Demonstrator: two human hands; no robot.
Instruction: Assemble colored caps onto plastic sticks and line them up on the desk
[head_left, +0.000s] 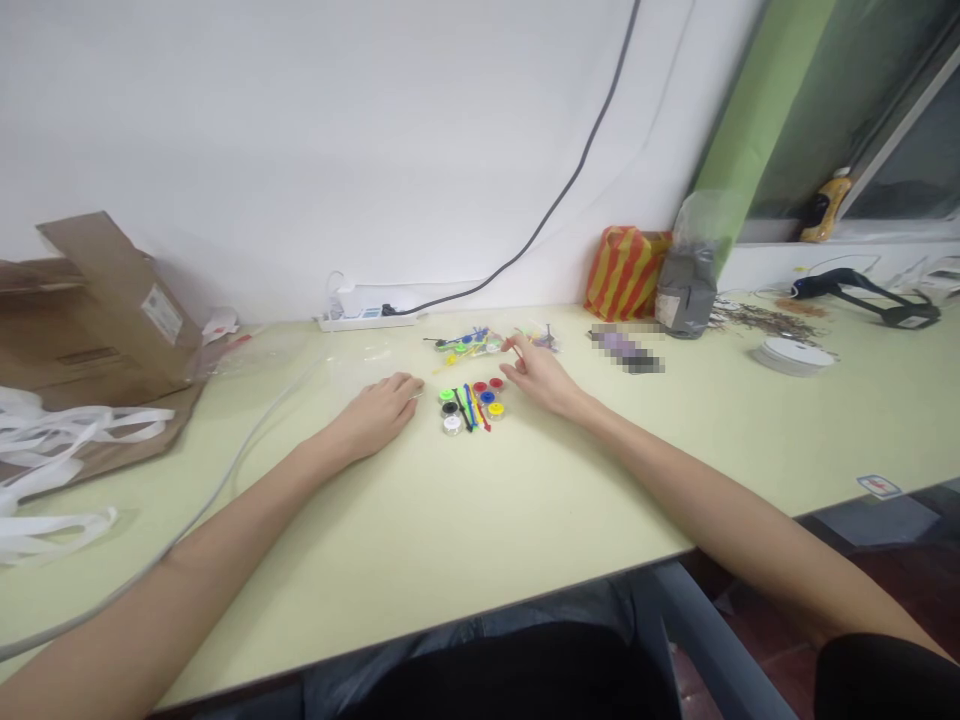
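Observation:
My left hand (382, 412) rests on the table with its fingers curled together. A small clear piece (417, 394) shows at its fingertips, too little of it to name. My right hand (541, 374) is raised a little over the table, its thumb and fingers bent around a thin red stick (516, 348). Between the hands lie coloured arrow-shaped sticks (471, 408) side by side. Round clear pieces with coloured tops flank them: green (447, 396), black (449, 408) and white (451, 424) on the left, red, blue (487, 398) and yellow (496, 410) on the right.
A loose pile of coloured plastic parts (469, 345) lies behind the hands. A power strip (367, 318) sits by the wall. Cardboard box (97, 330) and white straps (60, 450) are at left; a striped bag (622, 275), grey bag (684, 290) and white roll (793, 355) at right.

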